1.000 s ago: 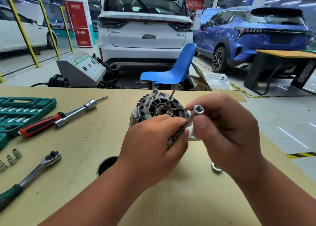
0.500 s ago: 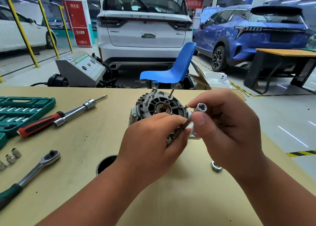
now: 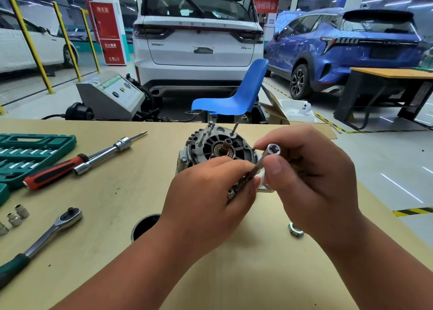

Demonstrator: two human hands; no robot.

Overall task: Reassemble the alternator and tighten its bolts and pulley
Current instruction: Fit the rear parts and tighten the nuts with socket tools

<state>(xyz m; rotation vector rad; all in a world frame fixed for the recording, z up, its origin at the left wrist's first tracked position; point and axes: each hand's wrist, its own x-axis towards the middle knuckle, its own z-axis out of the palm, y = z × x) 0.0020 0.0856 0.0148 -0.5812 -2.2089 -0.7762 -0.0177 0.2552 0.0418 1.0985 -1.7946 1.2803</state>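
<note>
While you look down at the tan workbench [image 3: 112, 192], the alternator [image 3: 210, 145] sits just above the centre of the frame. Its open face is turned up toward you and its bare shaft [image 3: 226, 143] stands in the middle. Thin through bolts [image 3: 235, 128] stick up from its far rim.

Your left hand [image 3: 210, 197] is curled in front of the alternator and pinches the lower end of a long socket [image 3: 267, 156]. Your right hand [image 3: 314, 181] grips the upper end between thumb and fingers, with the open mouth pointing up and to the right. The socket slants across the near right edge of the housing. You cannot tell what its lower tip sits on, since your fingers cover it.

A loose nut [image 3: 295, 230] lies on the bench below your right wrist. A dark round opening [image 3: 145, 225] shows beside your left wrist.

At lower left lies a ratchet [image 3: 51, 232], with small sockets [image 3: 15, 217] near the edge. Above them rest a red-handled driver [image 3: 54, 171] and a green socket case [image 3: 30, 152].

Beyond the bench stand a blue chair [image 3: 241, 96] and a white SUV [image 3: 199, 40].
</note>
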